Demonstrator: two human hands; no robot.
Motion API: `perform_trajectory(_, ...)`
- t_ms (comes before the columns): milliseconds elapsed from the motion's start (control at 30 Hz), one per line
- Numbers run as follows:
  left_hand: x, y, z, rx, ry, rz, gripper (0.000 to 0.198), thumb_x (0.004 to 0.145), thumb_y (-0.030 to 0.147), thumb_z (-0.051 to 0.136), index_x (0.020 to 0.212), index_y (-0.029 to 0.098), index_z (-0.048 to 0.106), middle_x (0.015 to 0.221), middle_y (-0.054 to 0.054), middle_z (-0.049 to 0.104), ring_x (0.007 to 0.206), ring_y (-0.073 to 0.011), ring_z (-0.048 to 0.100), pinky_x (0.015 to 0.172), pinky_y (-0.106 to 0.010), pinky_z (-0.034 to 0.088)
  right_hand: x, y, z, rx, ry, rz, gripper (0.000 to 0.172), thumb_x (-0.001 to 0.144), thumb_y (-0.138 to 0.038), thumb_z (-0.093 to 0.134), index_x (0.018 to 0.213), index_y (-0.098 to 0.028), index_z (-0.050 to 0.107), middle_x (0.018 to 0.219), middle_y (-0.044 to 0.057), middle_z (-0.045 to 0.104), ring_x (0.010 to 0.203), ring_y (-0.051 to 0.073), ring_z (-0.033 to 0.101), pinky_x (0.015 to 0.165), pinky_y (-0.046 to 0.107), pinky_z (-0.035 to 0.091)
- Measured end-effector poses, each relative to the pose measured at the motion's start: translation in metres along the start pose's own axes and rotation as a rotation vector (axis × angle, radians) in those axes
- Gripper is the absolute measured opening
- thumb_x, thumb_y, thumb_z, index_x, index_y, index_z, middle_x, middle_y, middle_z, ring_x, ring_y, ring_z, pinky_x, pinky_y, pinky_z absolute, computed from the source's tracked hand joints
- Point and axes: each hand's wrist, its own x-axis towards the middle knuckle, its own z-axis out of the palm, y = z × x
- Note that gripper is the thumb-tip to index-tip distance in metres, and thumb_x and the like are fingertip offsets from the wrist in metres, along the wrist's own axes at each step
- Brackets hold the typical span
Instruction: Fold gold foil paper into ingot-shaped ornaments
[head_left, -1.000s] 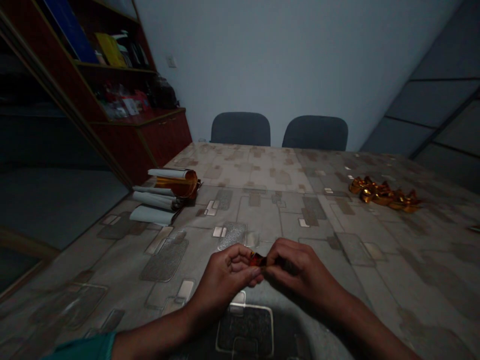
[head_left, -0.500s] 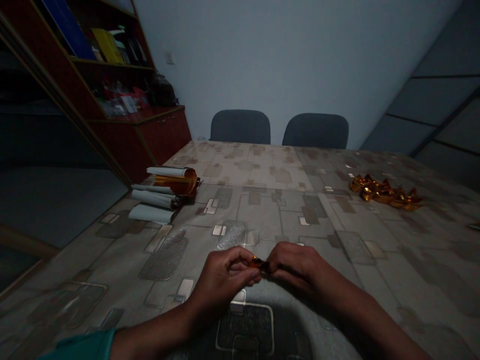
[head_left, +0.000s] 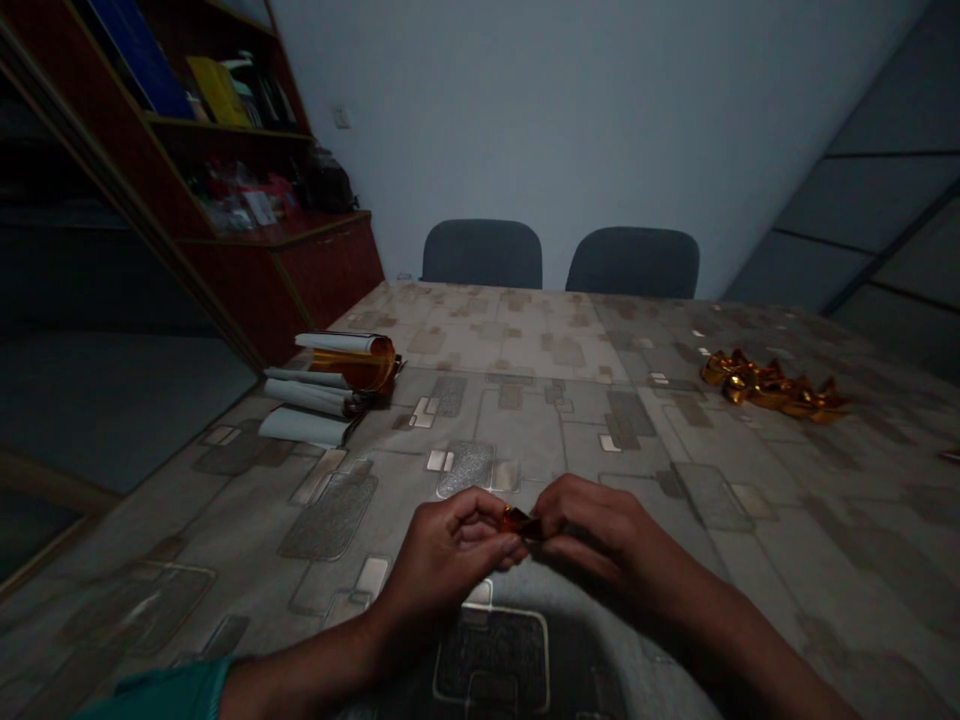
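Between my two hands is a small piece of shiny gold foil paper, folded, its exact shape partly hidden by fingers. My left hand pinches its left end between thumb and fingers. At the other end, my right hand grips it with bent fingers. Both hands are just over the patterned tablecloth, near the front. Off to the right lies a cluster of folded gold foil pieces. On the left rests a curled stack of foil paper sheets, gold on one face and pale on the other.
Two grey chairs stand behind the far edge of the table. A red-brown cabinet with shelves of bags and folders is at the left. A small dark object sits at the right edge of view.
My right hand has shifted slightly up, and the foil between my hands shows a bit more, its angle slightly changed. The foil stack and the folded pieces stay put.
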Motion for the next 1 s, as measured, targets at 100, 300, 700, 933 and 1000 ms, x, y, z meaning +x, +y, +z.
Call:
perform_trajectory(100, 0.001, -0.002, 0.000, 0.010, -0.018, 0.003, 0.015, 0.072, 0.022, 0.076, 0.080, 0.014, 0.066, 0.067, -0.003, 0.071, 0.066, -0.0156, 0.068, 0.064, -0.026, 0.052, 0.000, 0.003, 0.004, -0.037, -0.007, 0.022, 0.014, 0.099, -0.023, 0.054, 0.087, -0.021, 0.063, 0.084, 0.002, 0.063, 0.075, 0.015, 0.060, 0.070, 0.028, 0.046)
perform_trajectory(300, 0.007, -0.003, -0.004, -0.115, -0.038, -0.074, 0.028, 0.073, 0.032, 0.080, 0.083, 0.013, 0.061, 0.071, -0.005, 0.073, 0.064, -0.0154, 0.071, 0.059, -0.024, 0.054, 0.006, -0.004, 0.006, 0.226, 0.100, 0.171, 0.003, 0.091, -0.021, 0.061, 0.094, -0.021, 0.062, 0.083, 0.001, 0.067, 0.073, 0.015, 0.060, 0.065, 0.026, 0.045)
perform_trajectory(700, 0.007, -0.006, -0.003, -0.164, -0.066, -0.093, 0.036, 0.070, 0.035, 0.084, 0.080, 0.012, 0.059, 0.070, -0.005, 0.073, 0.062, -0.0143, 0.071, 0.058, -0.022, 0.054, 0.007, -0.004, 0.017, 0.203, 0.128, 0.242, 0.010, 0.089, -0.017, 0.059, 0.080, -0.020, 0.061, 0.071, -0.001, 0.063, 0.064, 0.013, 0.055, 0.058, 0.025, 0.040)
perform_trajectory(933, 0.007, -0.004, -0.004, -0.181, -0.006, -0.036, 0.030, 0.071, 0.029, 0.082, 0.082, 0.014, 0.058, 0.071, -0.004, 0.074, 0.064, -0.0123, 0.069, 0.064, -0.023, 0.053, 0.006, -0.005, 0.018, 0.390, 0.171, 0.312, 0.034, 0.081, -0.018, 0.070, 0.112, -0.022, 0.059, 0.087, 0.002, 0.069, 0.073, 0.017, 0.062, 0.064, 0.028, 0.048)
perform_trajectory(1000, 0.005, -0.006, -0.004, -0.174, -0.012, -0.019, 0.027, 0.072, 0.027, 0.080, 0.082, 0.014, 0.059, 0.072, -0.004, 0.075, 0.066, -0.0125, 0.069, 0.066, -0.023, 0.052, 0.006, -0.003, 0.021, 0.339, 0.164, 0.294, 0.018, 0.083, -0.018, 0.069, 0.099, -0.022, 0.064, 0.081, 0.001, 0.069, 0.070, 0.016, 0.062, 0.062, 0.027, 0.046)
